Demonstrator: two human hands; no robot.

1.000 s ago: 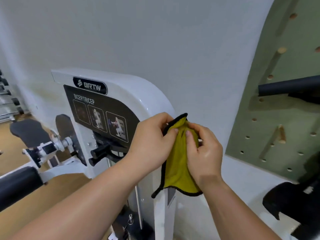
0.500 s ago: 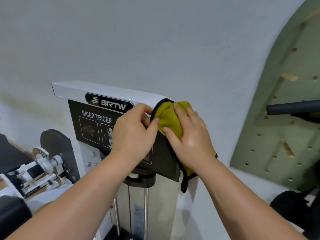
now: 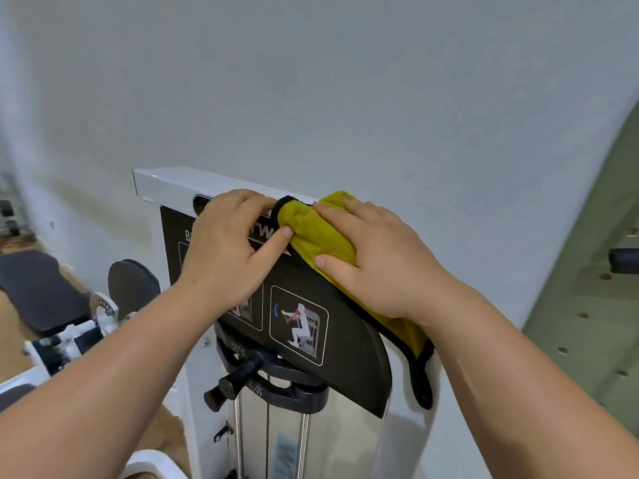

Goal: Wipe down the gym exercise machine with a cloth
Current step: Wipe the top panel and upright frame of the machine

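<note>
The white gym machine (image 3: 166, 183) stands before me with a black instruction placard (image 3: 332, 368) on its front. A yellow cloth (image 3: 321, 236) with a black hem lies over the curved top right edge of the housing, and its tail hangs down the right side. My right hand (image 3: 383, 267) lies flat on the cloth, fingers fairly straight, pressing it against the machine. My left hand (image 3: 228, 257) rests on the top of the housing, over the logo. Its thumb and fingers pinch the cloth's left edge.
A white wall rises close behind the machine. A green pegboard (image 3: 594, 323) with a black padded bar (image 3: 624, 261) stands at the right. Black pads (image 3: 38, 292) and a round disc (image 3: 133, 288) sit at the left. A black lever (image 3: 235, 378) and guide rods (image 3: 269, 444) are below the placard.
Both hands carried the bunched cloth up from in front of the machine onto its top right edge. The right hand has spread flat over it, and my view has moved closer.
</note>
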